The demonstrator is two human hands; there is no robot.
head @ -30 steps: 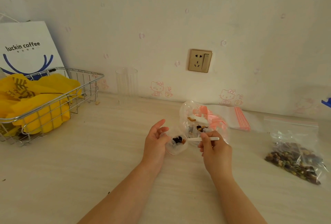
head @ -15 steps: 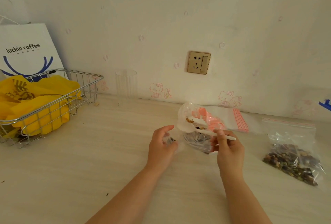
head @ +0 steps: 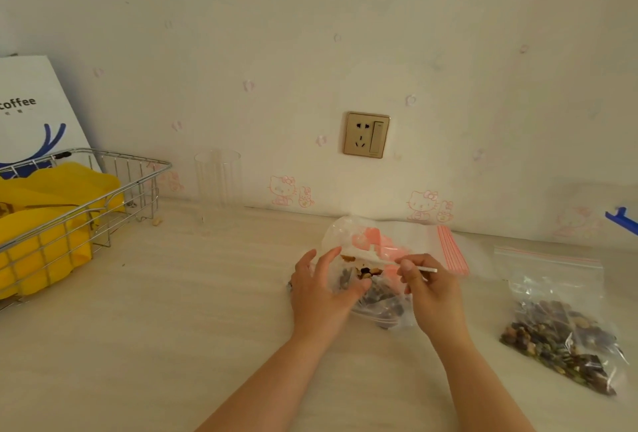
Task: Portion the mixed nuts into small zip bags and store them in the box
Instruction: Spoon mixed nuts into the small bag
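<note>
Pinched between our right hand's [head: 433, 290] thumb and fingers is a white spoon [head: 386, 261], its handle sticking out to the right and its bowl reaching left over the nuts [head: 374, 295]. Our left hand [head: 319, 290] curls its fingers round the near side of a clear bag [head: 345, 234], holding its mouth up; whether the spoon's bowl sits inside that bag or just above it we cannot tell. A few nuts show at the spoon's tip, and a darker heap lies in crumpled plastic between our two hands, on the table [head: 172, 328]. Just behind the bag lies a flat stack of zip bags [head: 448, 247] with pink strips, and something pink shows through the plastic. Well to the right lies a larger zip bag of nuts [head: 559, 338], flat on the table, apart from our hands. At the far left stands a wire basket [head: 103, 196] with yellow packets [head: 45, 224] in it, a white paper bag [head: 31, 100] behind it. A clear cup [head: 217, 183] stands by the wall, between the basket and a wall socket [head: 366, 134].
</note>
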